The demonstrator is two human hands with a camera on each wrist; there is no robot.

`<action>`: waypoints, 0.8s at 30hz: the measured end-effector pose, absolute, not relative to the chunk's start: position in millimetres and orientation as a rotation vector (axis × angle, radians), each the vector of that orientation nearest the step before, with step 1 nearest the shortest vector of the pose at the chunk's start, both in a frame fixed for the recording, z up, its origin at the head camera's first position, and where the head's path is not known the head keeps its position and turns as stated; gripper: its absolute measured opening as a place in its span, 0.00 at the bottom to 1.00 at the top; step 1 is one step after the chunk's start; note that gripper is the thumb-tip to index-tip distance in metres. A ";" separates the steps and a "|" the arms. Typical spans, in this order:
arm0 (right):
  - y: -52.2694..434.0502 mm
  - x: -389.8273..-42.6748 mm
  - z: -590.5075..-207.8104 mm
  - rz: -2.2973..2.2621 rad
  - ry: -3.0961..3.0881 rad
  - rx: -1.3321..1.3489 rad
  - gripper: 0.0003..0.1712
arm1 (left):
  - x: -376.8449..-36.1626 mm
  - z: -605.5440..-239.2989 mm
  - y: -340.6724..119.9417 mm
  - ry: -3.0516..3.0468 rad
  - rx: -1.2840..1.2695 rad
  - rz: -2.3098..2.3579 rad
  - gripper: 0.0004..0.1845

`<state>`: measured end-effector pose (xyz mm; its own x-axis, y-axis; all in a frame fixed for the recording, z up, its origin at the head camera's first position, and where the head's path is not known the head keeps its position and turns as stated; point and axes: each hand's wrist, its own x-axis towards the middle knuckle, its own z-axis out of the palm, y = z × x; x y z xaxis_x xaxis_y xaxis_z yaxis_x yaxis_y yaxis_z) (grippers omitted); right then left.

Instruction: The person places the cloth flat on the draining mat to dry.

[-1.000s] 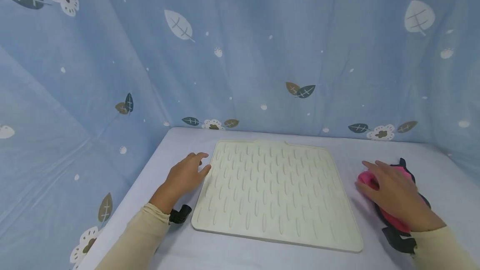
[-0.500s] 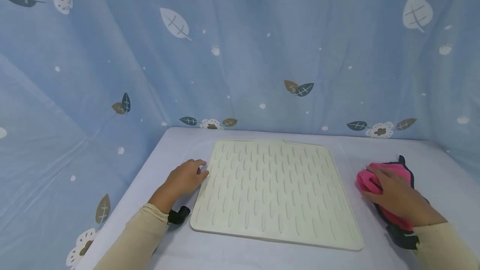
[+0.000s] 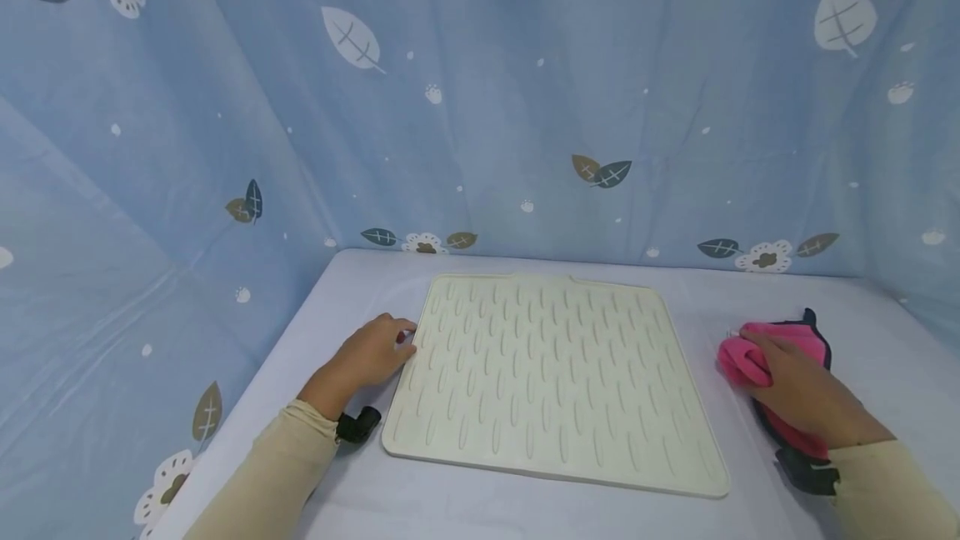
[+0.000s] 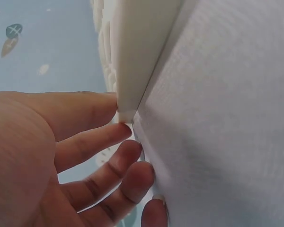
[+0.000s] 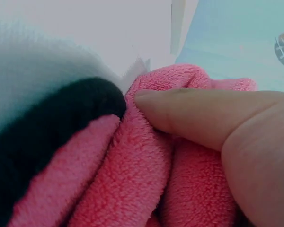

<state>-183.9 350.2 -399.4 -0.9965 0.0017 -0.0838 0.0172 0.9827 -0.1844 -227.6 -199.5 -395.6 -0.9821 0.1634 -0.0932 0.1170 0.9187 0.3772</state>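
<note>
A cream ribbed silicone mat point(image 3: 555, 373) lies flat in the middle of the white table point(image 3: 352, 282). My left hand point(image 3: 371, 354) rests on the table at the mat's left edge. In the left wrist view its fingertips point(image 4: 123, 130) touch the mat's rim point(image 4: 137, 56), fingers fairly straight. To the right of the mat lies a pink fleece cloth point(image 3: 738, 361) with black trim point(image 3: 806, 469). My right hand point(image 3: 795, 390) grips it, bunching the front part. In the right wrist view the thumb point(image 5: 194, 113) presses into the pink folds point(image 5: 132, 175) beside the black border point(image 5: 47, 127).
Blue fabric printed with leaves and flowers point(image 3: 480, 107) walls in the table at the back and on both sides. A black wrist mount point(image 3: 358, 426) sits at my left cuff. Bare white table shows in front of the mat and behind it.
My right hand has curled round the pink cloth and gathered it into a bunch. My left hand has drawn its fingers in against the mat's left edge.
</note>
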 end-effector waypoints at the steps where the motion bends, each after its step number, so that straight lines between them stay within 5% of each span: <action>1: 350.2 -183.7 -398.9 -0.281 3.042 0.019 0.52 | -227.6 -395.3 -199.7 2.951 0.216 0.581 0.23; 24: 351.8 -180.5 -386.1 -0.306 3.096 0.124 0.29 | -228.3 -399.6 -201.7 2.920 0.281 0.582 0.24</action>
